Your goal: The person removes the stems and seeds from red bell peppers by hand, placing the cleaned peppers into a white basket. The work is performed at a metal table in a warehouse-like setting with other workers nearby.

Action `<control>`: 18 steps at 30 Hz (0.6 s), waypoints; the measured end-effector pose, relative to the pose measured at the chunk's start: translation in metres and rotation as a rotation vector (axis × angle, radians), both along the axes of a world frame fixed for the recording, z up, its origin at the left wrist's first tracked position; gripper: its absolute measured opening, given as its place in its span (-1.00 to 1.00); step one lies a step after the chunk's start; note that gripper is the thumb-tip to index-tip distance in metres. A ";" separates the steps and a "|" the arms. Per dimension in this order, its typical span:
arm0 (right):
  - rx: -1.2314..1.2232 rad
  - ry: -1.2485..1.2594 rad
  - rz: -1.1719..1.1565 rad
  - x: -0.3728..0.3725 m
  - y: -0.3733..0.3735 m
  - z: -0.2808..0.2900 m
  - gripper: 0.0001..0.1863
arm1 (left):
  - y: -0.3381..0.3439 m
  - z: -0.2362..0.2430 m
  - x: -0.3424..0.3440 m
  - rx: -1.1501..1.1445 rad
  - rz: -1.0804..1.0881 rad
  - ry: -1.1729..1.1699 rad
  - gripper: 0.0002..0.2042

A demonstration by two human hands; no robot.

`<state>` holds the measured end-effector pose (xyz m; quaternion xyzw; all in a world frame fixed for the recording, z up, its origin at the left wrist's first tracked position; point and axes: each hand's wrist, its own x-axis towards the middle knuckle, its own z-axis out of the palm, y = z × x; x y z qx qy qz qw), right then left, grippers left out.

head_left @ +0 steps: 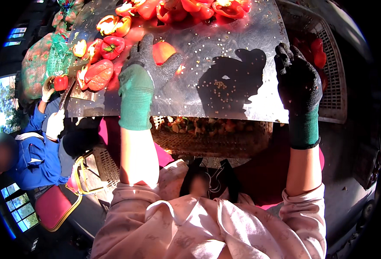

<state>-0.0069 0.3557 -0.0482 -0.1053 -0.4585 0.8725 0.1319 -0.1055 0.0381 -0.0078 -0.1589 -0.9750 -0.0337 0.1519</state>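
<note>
1. In the head view, the left hand [144, 60], in a grey-coated glove with green knitted cuff, is opened, its thumb spread well away from the fingers. A rounded orange-red pepper piece [163, 52] lies on the shiny metal counter [186, 82] in this gap; no closed grip is seen.
2. The right hand [297, 73], in a dark-coated glove with green cuff, is at the right edge of the counter, fingers loosely bent and apart. I see nothing held in it. Beside it is a pale plastic crate with a slotted wall [338, 93], with red pieces inside.
3. The pepper piece could slide on the smooth metal, I judge, if the thumb only pushes it. Loose pale seeds [223, 90] could stick to the gloves. A thing dropped at the near edge could fall into the brown perforated basket [190, 146] below.
4. At left, a co-worker holds a thin knife [72, 88] near the counter's corner; reaching there without looking might bring a cut.
5. The piece's underside is hidden, and whether the glove touches it I cannot tell. Shadow darkens the right palm. The upper border cuts off the far red pepper halves [169, 12].
</note>
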 end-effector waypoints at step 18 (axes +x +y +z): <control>-0.661 -0.044 0.609 0.016 -0.083 0.020 -0.46 | 0.084 -0.023 0.068 1.228 -0.376 0.022 -0.23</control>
